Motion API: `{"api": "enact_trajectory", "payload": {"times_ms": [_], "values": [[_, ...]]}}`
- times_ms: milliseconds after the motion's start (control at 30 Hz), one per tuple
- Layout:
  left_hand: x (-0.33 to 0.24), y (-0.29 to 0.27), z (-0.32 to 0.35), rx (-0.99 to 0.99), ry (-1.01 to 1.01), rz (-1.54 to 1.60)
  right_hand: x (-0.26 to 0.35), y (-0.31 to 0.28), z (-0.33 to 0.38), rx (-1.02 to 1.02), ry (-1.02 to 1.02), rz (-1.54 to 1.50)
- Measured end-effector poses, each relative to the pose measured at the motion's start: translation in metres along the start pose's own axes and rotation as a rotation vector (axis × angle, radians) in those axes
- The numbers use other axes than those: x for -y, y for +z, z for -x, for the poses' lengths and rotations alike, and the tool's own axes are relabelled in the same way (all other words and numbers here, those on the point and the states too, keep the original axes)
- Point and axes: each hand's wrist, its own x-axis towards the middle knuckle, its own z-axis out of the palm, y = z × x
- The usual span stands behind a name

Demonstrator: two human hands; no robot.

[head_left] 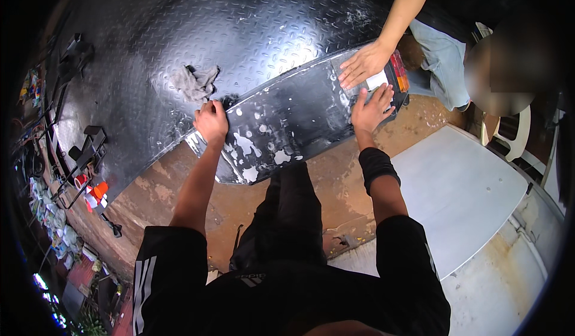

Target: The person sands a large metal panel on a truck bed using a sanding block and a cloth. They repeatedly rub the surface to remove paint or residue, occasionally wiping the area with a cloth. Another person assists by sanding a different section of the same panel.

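Long black curved body panel with chipped white patches (pixel 287 123) on steel tread-plate table (pixel 179 30) | left hand (pixel 212 122) fisted at nine o'clock edge | right hand (pixel 371 108) spread flat at three o'clock | likely stiff, light, slick; best held by edges

Black shirt, white-striped sleeve, black wristband (pixel 376 163)

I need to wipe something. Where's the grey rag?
The grey rag lies crumpled on the black tread plate, just up-left of the left hand.
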Motion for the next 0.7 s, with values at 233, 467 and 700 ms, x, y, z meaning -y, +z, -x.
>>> {"api": "enact_trajectory", "payload": {"times_ms": [233, 467, 700], "values": [[-0.0043, 0.0041, -0.0065, -0.057, 0.033, 0.057, 0.0004, 0.0057, -0.0073, -0.021, -0.02, 0.032], [-0.0042, 0.0032, -0.0069, -0.064, 0.061, 0.086, 0.004, 0.0038, -0.0072, -0.028, -0.022, 0.051], [-0.0048, 0.0051, -0.0063, -0.073, 0.047, 0.107, 0.0021, 0.0052, -0.0066, -0.032, -0.015, 0.03]]}}
